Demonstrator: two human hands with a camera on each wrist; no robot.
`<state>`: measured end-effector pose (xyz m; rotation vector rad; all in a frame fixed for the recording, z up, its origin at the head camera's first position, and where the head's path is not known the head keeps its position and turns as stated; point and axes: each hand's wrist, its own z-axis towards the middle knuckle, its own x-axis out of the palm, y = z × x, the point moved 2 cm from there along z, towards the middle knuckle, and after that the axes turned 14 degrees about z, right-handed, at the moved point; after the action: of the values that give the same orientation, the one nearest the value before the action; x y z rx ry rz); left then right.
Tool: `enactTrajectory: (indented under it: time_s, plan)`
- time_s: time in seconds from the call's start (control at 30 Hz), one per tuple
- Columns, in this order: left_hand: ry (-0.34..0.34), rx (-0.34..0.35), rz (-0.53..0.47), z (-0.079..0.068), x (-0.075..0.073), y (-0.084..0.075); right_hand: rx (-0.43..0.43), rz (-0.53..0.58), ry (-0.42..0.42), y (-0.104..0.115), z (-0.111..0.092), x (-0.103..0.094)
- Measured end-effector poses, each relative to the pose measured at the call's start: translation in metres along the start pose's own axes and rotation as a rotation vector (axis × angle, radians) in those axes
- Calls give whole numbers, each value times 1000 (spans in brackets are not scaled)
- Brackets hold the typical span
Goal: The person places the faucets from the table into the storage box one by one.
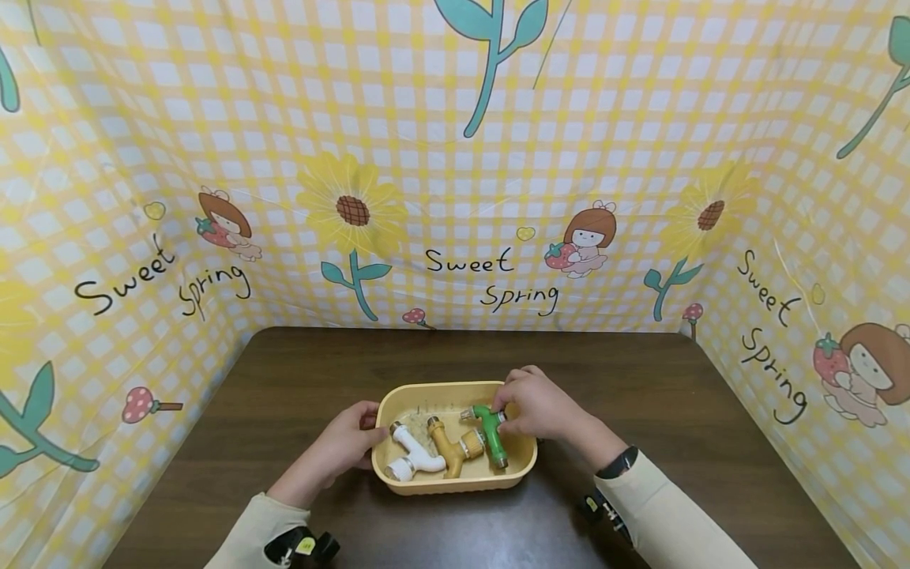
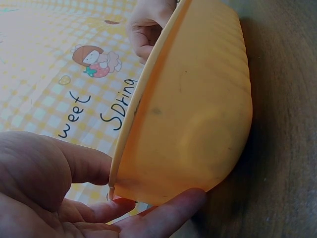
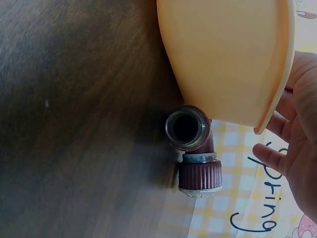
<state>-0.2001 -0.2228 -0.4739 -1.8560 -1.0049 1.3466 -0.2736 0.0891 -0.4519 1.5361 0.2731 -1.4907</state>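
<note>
A yellow plastic basin [image 1: 455, 484] stands on the table with three pipe fittings in it. My left hand [image 1: 347, 436] grips the basin's left end, thumb at the rim and fingers outside against the wall [image 2: 198, 109]. A white branched fitting [image 1: 419, 457] lies nearest that hand, and a yellow one [image 1: 449, 452] with a ribbed collar lies in the middle. At the right end, my right hand [image 1: 538, 403] reaches over the rim and pinches the green fitting [image 1: 492, 435] near its upper end. Its fingertips are partly hidden there.
A dark red elbow fitting [image 3: 199, 166] with a ribbed collar lies on the dark wooden table [image 1: 626, 379] by the basin's right end, mostly hidden by my right hand from above. A checked yellow cloth [image 1: 455, 182] hangs round the back and sides.
</note>
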Motion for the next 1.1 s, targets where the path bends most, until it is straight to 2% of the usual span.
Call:
enactTrajectory:
  time_s: [0.3, 0.8, 1.1]
  plan:
    - [1, -6, 16, -1, 0, -1, -2, -26, 30, 3, 1, 2]
    - [-6, -1, 18, -2, 1, -2, -41, -72, 32, 3, 2, 4]
    - [-11, -2, 10, -1, 1, 0, -117, -142, 28, 1, 3, 6]
